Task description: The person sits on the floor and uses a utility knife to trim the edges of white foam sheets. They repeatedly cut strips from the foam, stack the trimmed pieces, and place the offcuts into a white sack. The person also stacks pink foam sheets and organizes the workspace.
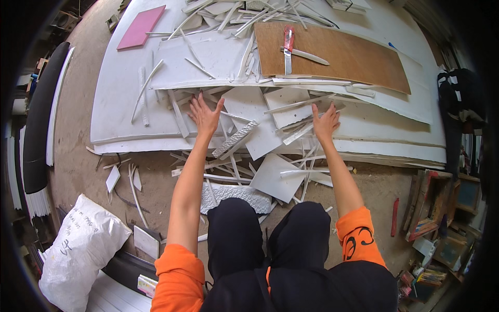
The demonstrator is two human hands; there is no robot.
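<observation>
With fingers spread, my left hand (206,115) rests on a heap of white foam-like strips and offcuts along the near edge of a stack of large white sheets (117,117). My right hand (326,122), fingers apart too, touches the right part of that heap. Between them lie a flat white piece (252,117), a squarish white piece (287,104) and a rough-textured strip (235,139). Just beyond is a loose white sheet (208,57) with a torn-looking edge. Farther off, a red-handled knife (288,44) lies on a brown wooden board (338,54).
More offcuts (278,177) litter the floor before my knees. A pink panel (141,27) lies far left on the stack. A stuffed white sack (83,249) stands at lower left; a black roll (42,119) is at the left. Wooden frames (429,205) lean at right.
</observation>
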